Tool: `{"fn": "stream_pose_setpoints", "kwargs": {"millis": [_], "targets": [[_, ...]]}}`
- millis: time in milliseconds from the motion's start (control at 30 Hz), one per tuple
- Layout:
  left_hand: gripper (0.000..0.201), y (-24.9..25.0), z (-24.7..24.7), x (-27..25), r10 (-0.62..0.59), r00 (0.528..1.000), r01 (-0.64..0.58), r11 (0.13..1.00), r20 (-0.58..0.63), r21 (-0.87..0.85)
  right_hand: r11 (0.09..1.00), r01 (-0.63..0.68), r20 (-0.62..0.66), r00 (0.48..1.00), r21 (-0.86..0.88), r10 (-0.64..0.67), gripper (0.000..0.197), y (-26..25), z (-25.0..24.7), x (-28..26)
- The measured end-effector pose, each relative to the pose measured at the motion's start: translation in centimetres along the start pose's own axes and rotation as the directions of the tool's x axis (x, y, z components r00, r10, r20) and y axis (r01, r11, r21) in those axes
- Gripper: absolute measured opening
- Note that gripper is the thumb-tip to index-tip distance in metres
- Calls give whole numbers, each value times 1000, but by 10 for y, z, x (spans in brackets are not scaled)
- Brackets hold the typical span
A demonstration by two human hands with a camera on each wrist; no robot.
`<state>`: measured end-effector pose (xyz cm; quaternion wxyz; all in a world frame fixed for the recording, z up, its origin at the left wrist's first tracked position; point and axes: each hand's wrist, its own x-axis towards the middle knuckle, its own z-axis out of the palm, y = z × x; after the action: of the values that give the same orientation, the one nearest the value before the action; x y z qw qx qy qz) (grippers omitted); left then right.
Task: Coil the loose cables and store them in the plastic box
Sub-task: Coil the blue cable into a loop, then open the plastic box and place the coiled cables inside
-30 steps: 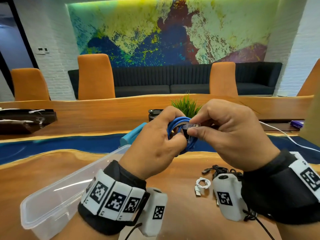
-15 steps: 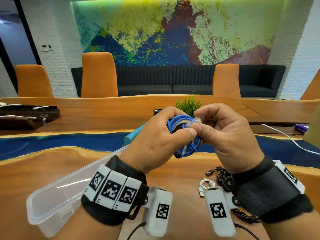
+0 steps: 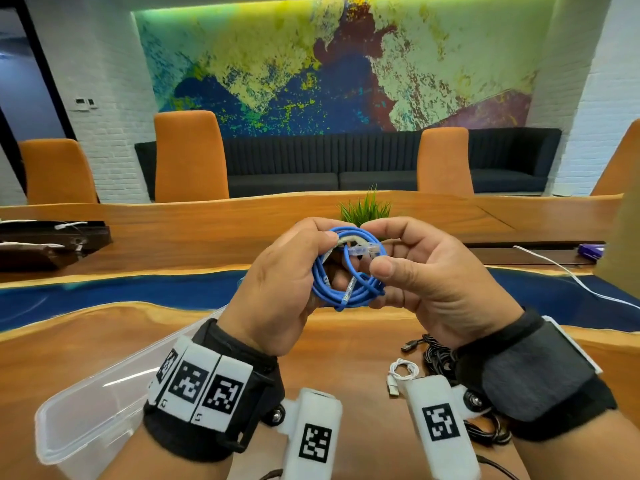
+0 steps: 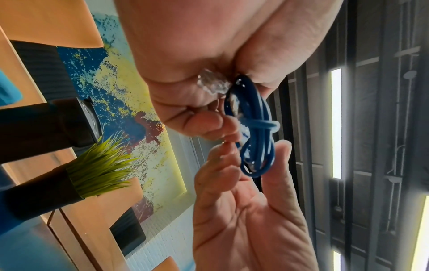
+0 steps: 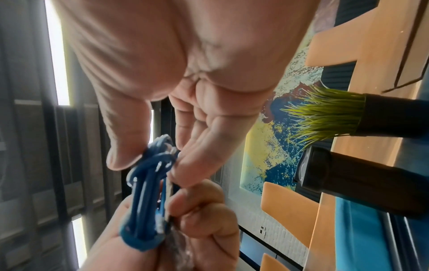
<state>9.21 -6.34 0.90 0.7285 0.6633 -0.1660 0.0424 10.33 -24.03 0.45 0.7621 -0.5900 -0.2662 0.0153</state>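
A blue cable (image 3: 348,277) is wound into a small coil and held up over the table between both hands. My left hand (image 3: 332,258) grips the coil's left side, thumb on top and fingers curled through the loop. My right hand (image 3: 379,251) pinches the coil's right side between thumb and fingers. One clear plug (image 3: 363,250) lies across the top of the coil. In the left wrist view, the other clear plug (image 4: 212,84) sits against my left palm beside the coil (image 4: 255,132). The clear plastic box (image 3: 104,403) stands open at the lower left.
On the wooden table (image 3: 346,358) under my right wrist lie a small white cable (image 3: 401,372) and a tangle of black cables (image 3: 440,358). A potted grass plant (image 3: 365,207) stands behind the hands. A white cord (image 3: 568,275) trails at the right, and orange chairs (image 3: 190,157) line the far side.
My right hand has let go of the clear plug it was pinching; the plug now lies across the coil. That hand's fingers have spread and hold the coil's right side.
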Motion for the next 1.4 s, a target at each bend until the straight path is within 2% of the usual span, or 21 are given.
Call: {"fn": "stream_pose_setpoints", "kwargs": {"millis": [200,367,500,567,633,700,767,867,933,1067,1167,1200,1267,1300,1333,1400], "targets": [[31,-4,0,1,-1,998,1,1000,-60,-11,998,-9,-53,998,64,12,49,1,-2,2],[43,-6,-1,4,8,998,-5,999,-61,51,998,-45,-95,994,48,50,36,1,-8,3],[45,-7,-10,12,-3,989,16,996,-145,92,997,-49,-240,970,-59,33,37,-14,-29,2],[43,-8,-14,16,-7,988,27,991,-154,128,985,-86,-331,943,-152,31,28,-21,-49,0],[35,-10,-14,19,6,989,21,983,-147,184,944,-183,-407,912,-276,58,17,-24,-70,-5],[27,-15,-12,19,26,991,8,969,-133,248,865,-324,-469,875,-384,120,7,-22,-89,-12],[18,-19,-10,19,49,993,-17,957,-104,288,773,-478,-513,826,-418,233,3,-14,-103,-20],[9,-22,-7,17,72,995,-47,951,-72,305,590,-683,-559,715,-431,419,10,10,-123,-37],[7,-22,-5,15,88,994,-64,945,-60,319,485,-743,-572,667,-461,478,12,25,-136,-44],[8,-12,-8,9,94,993,-66,939,-67,338,424,-754,-616,656,-502,437,6,32,-146,-43],[9,1,-13,1,66,992,-21,922,-104,388,266,-740,-643,671,-618,369,5,30,-146,-38],[10,7,-16,-2,38,994,8,902,-99,433,152,-716,-639,682,-681,355,10,29,-144,-37],[17,20,-30,-6,-19,997,62,802,-77,594,-222,-564,-606,736,-795,301,26,22,-137,-33],[21,28,-39,-8,-44,996,83,716,-73,693,-367,-478,-575,785,-798,228,30,17,-131,-31],[22,34,-51,-9,-67,996,89,605,-61,791,-415,-433,-534,830,-800,161,30,13,-125,-28],[33,45,-72,-13,-145,989,74,293,-33,953,-362,-389,-444,892,-847,81,25,7,-108,-23]]}}
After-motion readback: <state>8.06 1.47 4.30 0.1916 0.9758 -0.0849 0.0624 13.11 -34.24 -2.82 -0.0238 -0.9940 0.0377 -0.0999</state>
